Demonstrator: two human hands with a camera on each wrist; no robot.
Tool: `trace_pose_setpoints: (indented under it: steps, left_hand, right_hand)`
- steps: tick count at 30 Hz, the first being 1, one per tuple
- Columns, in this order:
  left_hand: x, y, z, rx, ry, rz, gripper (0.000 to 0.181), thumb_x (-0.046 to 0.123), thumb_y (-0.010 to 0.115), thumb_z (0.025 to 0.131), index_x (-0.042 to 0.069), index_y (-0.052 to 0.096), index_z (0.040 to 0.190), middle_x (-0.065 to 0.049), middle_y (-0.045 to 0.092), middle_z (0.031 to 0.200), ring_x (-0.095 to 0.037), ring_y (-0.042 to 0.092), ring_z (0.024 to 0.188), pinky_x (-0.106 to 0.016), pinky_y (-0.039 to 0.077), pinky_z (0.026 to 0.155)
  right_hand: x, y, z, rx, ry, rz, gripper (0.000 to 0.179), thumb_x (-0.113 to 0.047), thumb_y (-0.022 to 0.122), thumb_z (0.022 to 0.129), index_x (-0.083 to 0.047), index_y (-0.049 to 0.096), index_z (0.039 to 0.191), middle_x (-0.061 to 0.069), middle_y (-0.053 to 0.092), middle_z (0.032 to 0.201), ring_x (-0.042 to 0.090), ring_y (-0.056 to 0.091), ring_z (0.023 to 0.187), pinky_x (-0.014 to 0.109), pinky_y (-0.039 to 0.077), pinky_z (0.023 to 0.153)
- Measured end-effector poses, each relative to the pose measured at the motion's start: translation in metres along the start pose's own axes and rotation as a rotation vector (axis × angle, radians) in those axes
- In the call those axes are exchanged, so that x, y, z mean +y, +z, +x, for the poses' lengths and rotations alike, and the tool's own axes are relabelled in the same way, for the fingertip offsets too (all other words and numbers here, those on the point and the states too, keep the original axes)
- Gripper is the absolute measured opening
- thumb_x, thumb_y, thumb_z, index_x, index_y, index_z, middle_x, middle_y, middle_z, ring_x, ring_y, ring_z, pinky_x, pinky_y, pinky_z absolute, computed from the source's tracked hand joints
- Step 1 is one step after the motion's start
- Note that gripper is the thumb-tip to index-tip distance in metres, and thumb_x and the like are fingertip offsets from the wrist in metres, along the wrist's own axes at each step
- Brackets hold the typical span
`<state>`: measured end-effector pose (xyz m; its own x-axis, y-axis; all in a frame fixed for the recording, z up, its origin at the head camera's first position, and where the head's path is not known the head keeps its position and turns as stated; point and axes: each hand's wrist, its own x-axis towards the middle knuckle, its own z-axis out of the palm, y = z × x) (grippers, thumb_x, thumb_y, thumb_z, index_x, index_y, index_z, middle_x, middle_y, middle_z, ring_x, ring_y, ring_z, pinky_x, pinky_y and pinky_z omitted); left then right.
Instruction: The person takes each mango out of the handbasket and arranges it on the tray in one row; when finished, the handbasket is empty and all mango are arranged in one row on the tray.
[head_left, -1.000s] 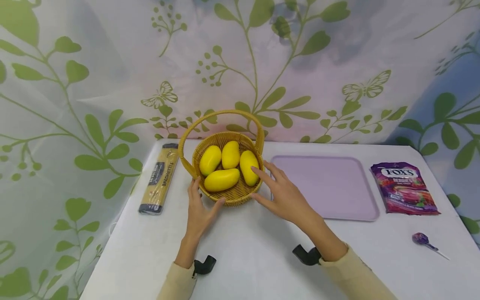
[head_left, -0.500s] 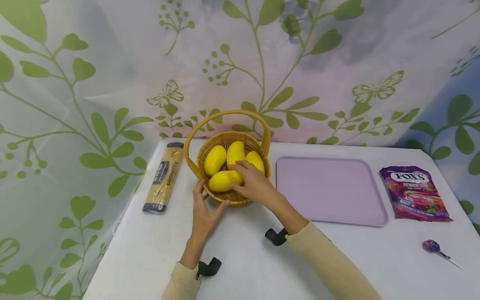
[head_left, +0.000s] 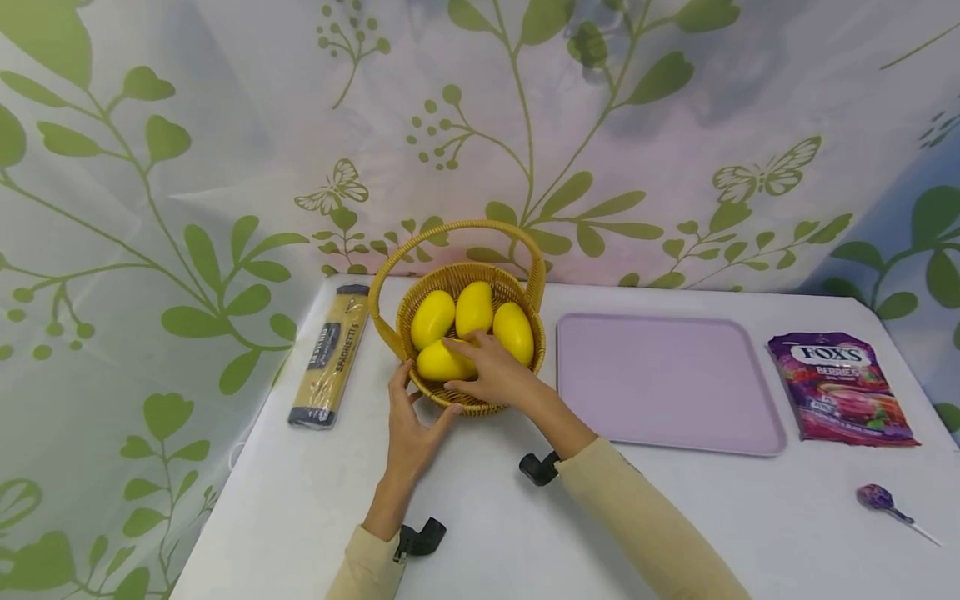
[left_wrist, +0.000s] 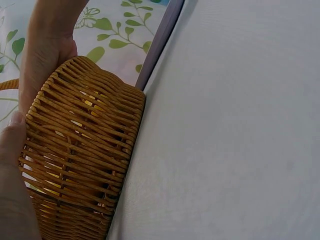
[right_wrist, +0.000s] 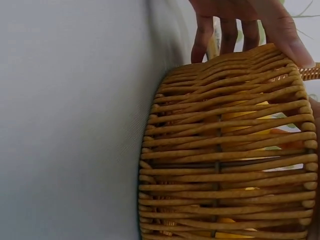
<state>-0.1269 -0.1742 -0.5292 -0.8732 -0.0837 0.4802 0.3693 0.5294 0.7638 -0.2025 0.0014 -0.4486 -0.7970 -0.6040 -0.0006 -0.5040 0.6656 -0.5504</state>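
Observation:
A yellow wicker basket (head_left: 480,409) with a tall arched handle holds several yellow mangoes, one of them a mango (head_left: 512,332) at its right side. My left hand (head_left: 411,429) grips the basket at its front left, fingers along the outer wall and thumb at the front rim. Reaching over the front rim, my right hand (head_left: 498,377) holds the front mango (head_left: 438,362) between fingers and thumb. In the left wrist view the basket wall (left_wrist: 85,145) hides most of the fruit. The right wrist view shows the left fingers against the weave (right_wrist: 225,145).
A spaghetti pack (head_left: 328,358) lies left of the basket. To the right is a lilac tray (head_left: 667,383), then a purple candy bag (head_left: 842,390). A lollipop (head_left: 876,497) lies near the right front. A leaf-patterned cloth (head_left: 247,150) hangs behind the white table (head_left: 480,517).
My right hand has moved left from the basket's right rim, over the front mango, and taken hold of it. My left hand stays at the basket. The head view has shifted slightly.

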Motion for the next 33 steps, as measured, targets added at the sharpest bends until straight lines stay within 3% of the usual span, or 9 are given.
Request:
trace_pose_setpoints:
  steps: [5, 13, 18, 22, 25, 29, 33]
  left_hand:
    - [-0.0007, 0.001, -0.001, 0.005, 0.011, -0.01, 0.095, 0.028, 0.083, 0.079, -0.003, 0.026, 0.149, -0.022, 0.032, 0.152, -0.028, 0.039, 0.138, -0.052, 0.049, 0.094]
    - [0.0008, 0.001, -0.0006, -0.004, -0.002, -0.009, 0.094, 0.028, 0.083, 0.079, 0.003, 0.026, 0.151, -0.022, 0.032, 0.152, -0.033, 0.04, 0.136, -0.052, 0.05, 0.093]
    - [0.0011, 0.0008, -0.0012, 0.0, -0.001, 0.003, 0.094, 0.028, 0.082, 0.079, -0.001, 0.026, 0.15, -0.023, 0.032, 0.151, -0.035, 0.041, 0.135, -0.052, 0.05, 0.092]
    - [-0.0007, 0.0007, -0.0027, 0.0, 0.01, 0.014, 0.094, 0.028, 0.083, 0.079, -0.004, 0.027, 0.148, -0.023, 0.032, 0.151, -0.037, 0.041, 0.134, -0.051, 0.051, 0.09]
    - [-0.0016, 0.001, -0.0038, -0.004, 0.011, 0.014, 0.094, 0.027, 0.083, 0.079, -0.003, 0.026, 0.149, -0.023, 0.032, 0.151, -0.039, 0.041, 0.133, -0.052, 0.051, 0.089]
    - [-0.0016, 0.0011, -0.0037, -0.003, 0.007, 0.01, 0.094, 0.026, 0.082, 0.079, -0.001, 0.026, 0.149, -0.022, 0.032, 0.151, -0.038, 0.041, 0.133, -0.052, 0.051, 0.088]
    - [-0.0021, 0.0007, -0.0024, -0.001, 0.016, 0.007, 0.094, 0.026, 0.083, 0.079, -0.002, 0.026, 0.149, -0.022, 0.032, 0.152, -0.038, 0.041, 0.133, -0.052, 0.051, 0.088]
  right_hand:
    - [-0.0008, 0.0014, 0.0043, 0.007, -0.009, 0.014, 0.067, -0.048, 0.068, 0.089, -0.023, 0.046, 0.146, 0.014, 0.046, 0.139, 0.029, 0.048, 0.121, 0.046, 0.046, 0.1]
    - [0.0007, 0.0035, 0.0055, 0.052, 0.003, 0.08, 0.056, -0.049, 0.076, 0.081, -0.018, 0.058, 0.124, 0.005, 0.056, 0.128, 0.028, 0.049, 0.122, 0.044, 0.043, 0.102]
    - [0.0026, 0.004, 0.0041, 0.053, -0.009, 0.077, 0.059, -0.047, 0.078, 0.081, -0.016, 0.059, 0.128, 0.007, 0.055, 0.133, 0.031, 0.048, 0.126, 0.046, 0.042, 0.105]
    - [0.0022, 0.0048, 0.0014, 0.044, -0.025, 0.013, 0.058, -0.041, 0.078, 0.082, -0.018, 0.062, 0.132, 0.015, 0.045, 0.146, 0.041, 0.03, 0.143, 0.054, 0.033, 0.114]
    - [0.0011, 0.0059, -0.0004, 0.061, -0.054, -0.068, 0.055, -0.038, 0.078, 0.083, -0.019, 0.063, 0.133, 0.022, 0.039, 0.15, 0.047, 0.017, 0.146, 0.059, 0.025, 0.117]
    - [-0.0012, 0.008, 0.0, 0.089, -0.094, -0.168, 0.059, -0.043, 0.078, 0.082, -0.018, 0.063, 0.133, 0.024, 0.042, 0.147, 0.048, 0.025, 0.143, 0.058, 0.023, 0.118]
    - [-0.0034, 0.0096, 0.0024, 0.069, -0.071, -0.212, 0.064, -0.049, 0.077, 0.081, -0.02, 0.061, 0.135, 0.021, 0.044, 0.148, 0.049, 0.032, 0.14, 0.058, 0.027, 0.116]
